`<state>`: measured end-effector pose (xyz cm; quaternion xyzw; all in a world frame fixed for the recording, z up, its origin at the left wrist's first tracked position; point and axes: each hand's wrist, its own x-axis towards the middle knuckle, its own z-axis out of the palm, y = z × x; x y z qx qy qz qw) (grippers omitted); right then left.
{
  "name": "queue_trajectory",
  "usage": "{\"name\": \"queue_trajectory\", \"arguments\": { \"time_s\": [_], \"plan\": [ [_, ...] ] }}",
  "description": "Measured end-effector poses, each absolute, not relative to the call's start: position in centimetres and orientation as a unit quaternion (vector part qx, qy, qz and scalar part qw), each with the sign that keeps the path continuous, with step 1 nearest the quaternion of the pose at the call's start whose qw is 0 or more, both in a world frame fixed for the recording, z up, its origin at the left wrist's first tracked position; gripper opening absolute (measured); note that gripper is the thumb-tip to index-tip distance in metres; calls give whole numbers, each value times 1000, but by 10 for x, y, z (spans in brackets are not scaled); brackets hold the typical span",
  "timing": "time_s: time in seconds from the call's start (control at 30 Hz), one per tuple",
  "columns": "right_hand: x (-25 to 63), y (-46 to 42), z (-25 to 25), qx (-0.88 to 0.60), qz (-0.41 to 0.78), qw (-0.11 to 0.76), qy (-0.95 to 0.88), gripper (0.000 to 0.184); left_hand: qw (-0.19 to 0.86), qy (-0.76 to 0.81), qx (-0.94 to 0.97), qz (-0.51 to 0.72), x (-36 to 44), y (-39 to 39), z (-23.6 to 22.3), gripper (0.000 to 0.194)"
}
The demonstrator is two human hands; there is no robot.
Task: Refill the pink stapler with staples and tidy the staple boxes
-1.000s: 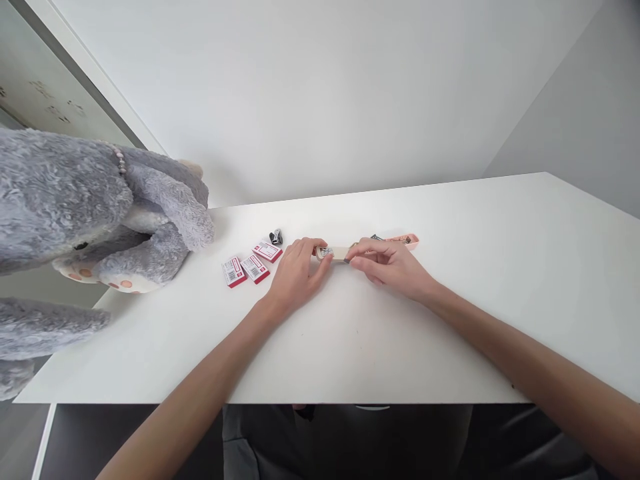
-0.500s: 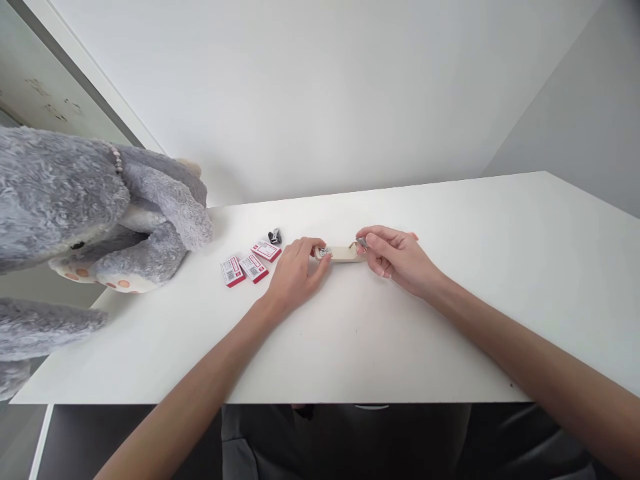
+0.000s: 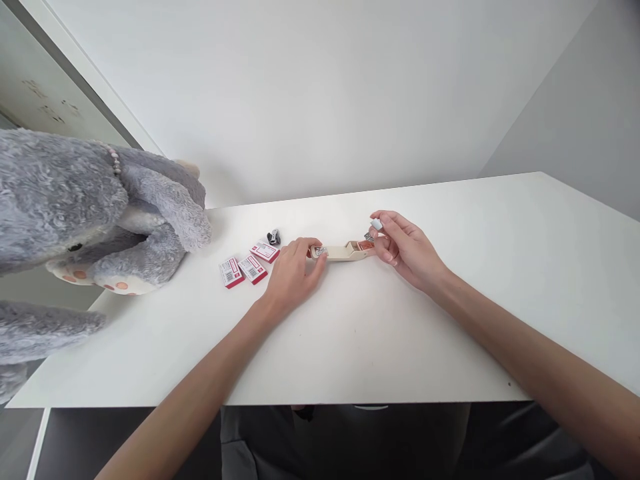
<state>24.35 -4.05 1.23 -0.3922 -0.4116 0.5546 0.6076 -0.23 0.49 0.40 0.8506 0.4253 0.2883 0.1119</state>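
Clock face centred on the cream stapler-like body (image 3: 340, 253), which lies lengthwise on the white table (image 3: 350, 347). Left hand (image 3: 293, 270) grips its nine-o'clock end between thumb and fingers; right hand (image 3: 407, 250) pinches a small silvery piece (image 3: 377, 225) in a narrow thumb-and-finger hold, raised at two o'clock. Judgement: best to keep the left grip firm so the body cannot slide, pinch the piece lightly to avoid bending it, and keep knuckles off the orange-pink part (image 3: 367, 245) at three o'clock. Right fingers partly hide that end; whether the grey metal bit beside them is attached: cannot tell. Surroundings: three red-and-white boxes (image 3: 253, 269) toward nine o'clock, black clip-like object (image 3: 273, 237) at ten, grey plush toy (image 3: 170, 193) farther out at ten. Front side, six o'clock, unobstructed; the boxes sit near the left hand, limiting movement that way.
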Motion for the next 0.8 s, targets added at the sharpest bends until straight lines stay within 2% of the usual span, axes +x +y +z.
{"name": "queue_trajectory", "arguments": {
  "time_s": [0.27,0.8],
  "plan": [
    [247,-36,7,-429,518,626,-394,38,111,434,848,284,-2,5,4,21],
    [250,-34,1,-510,412,593,-468,52,100,460,834,288,-2,6,6,20]
  ]
}}
